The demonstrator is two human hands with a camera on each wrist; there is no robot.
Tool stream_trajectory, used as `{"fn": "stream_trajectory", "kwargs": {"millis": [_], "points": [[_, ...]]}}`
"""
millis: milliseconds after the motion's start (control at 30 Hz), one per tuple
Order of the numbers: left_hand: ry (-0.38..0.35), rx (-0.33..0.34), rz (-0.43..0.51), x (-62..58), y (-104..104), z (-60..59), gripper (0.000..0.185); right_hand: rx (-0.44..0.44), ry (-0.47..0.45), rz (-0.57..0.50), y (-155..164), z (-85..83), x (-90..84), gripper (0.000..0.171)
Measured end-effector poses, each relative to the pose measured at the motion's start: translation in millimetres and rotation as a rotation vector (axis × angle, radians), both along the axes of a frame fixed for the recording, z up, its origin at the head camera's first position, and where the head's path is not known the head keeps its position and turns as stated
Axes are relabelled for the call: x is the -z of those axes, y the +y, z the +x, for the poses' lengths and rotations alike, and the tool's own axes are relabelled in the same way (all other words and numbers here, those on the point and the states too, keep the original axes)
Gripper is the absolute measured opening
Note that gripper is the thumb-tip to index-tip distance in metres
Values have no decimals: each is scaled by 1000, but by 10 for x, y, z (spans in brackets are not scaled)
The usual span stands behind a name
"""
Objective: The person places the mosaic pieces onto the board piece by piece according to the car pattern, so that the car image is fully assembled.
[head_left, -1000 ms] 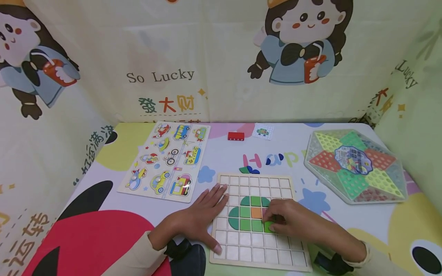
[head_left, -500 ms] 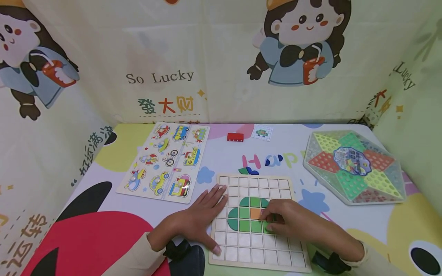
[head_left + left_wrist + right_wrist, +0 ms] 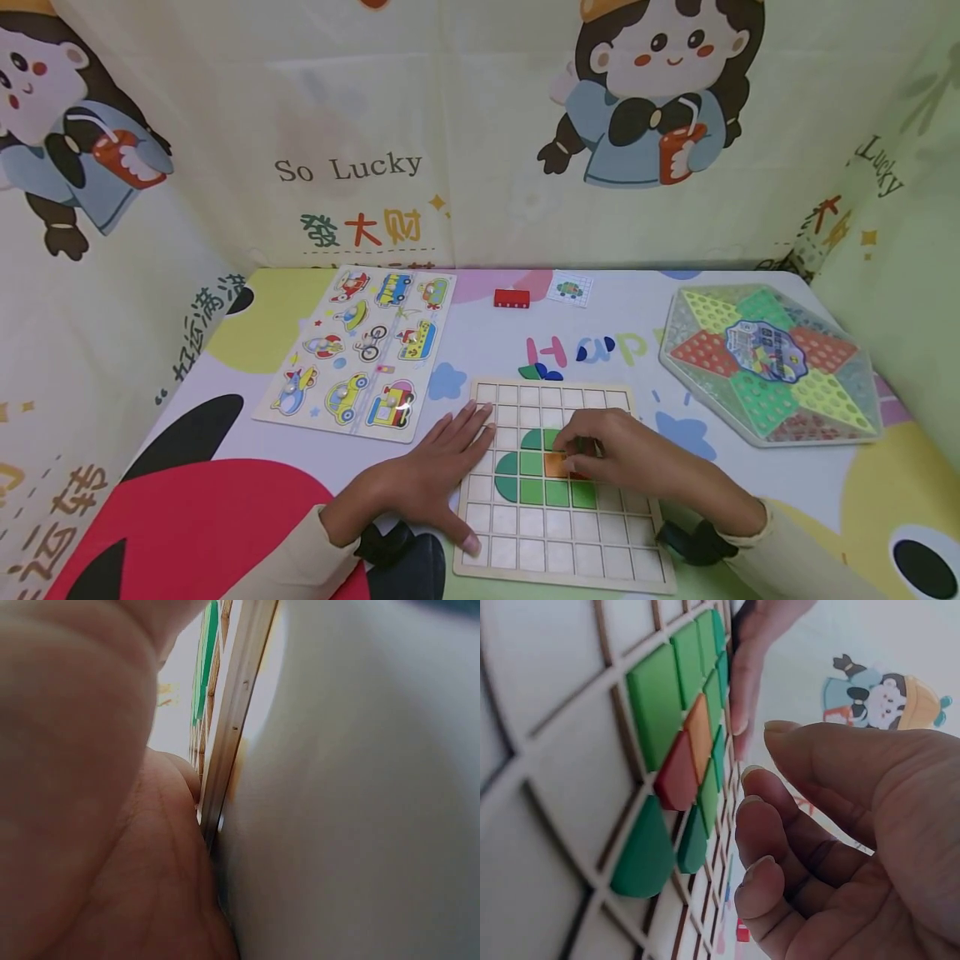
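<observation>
Wooden grid board [image 3: 540,554] lies flat on the bench [image 3: 480,333] before the person, coloured tiles grouped about its middle. Orange tile [image 3: 555,465] and red tile [image 3: 676,772] sit side by side; a light green tile [image 3: 583,495] and a round-ended dark green tile [image 3: 641,851] lie just beside the red one.

Right hand [image 3: 622,446] hovers over this area, fingers bent; the right wrist view shows a gap between thumb and fingers, with nothing grasped. Left hand [image 3: 431,471] is laid across the board's left border, fingers spread, gripping nothing.

Risk, as judged: a low-dragging fingertip could tip the red tile from its cell; full seating cannot be confirmed. Should the left hand's pressure slacken, a sideways push could skid the board into the loose blue pieces [image 3: 550,372] just behind it.

Farther out: red block [image 3: 512,298], pattern card [image 3: 570,288], vehicle peg puzzle [image 3: 347,337] at left, hexagonal game box [image 3: 772,358] at right.
</observation>
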State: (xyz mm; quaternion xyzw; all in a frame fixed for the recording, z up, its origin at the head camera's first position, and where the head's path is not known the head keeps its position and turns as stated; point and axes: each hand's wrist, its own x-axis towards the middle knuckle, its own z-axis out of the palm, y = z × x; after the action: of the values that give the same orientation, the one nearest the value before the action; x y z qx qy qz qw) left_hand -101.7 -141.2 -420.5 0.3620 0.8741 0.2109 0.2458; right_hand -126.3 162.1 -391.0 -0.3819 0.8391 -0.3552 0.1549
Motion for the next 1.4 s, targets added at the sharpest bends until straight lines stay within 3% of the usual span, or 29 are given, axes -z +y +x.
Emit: {"fn": "stream_trajectory", "kwargs": {"millis": [400,700,1400], "points": [[-17,-2,-6,-13,0,2,122,100,42,-32,-148,-286,-41,13],[-12,1,-12,-18,-3,8,122,142,178,1,-260,-511,-110,16],[-16,0,15,-19,-15,3,123,198,57,16,-441,-969,58,16]]}}
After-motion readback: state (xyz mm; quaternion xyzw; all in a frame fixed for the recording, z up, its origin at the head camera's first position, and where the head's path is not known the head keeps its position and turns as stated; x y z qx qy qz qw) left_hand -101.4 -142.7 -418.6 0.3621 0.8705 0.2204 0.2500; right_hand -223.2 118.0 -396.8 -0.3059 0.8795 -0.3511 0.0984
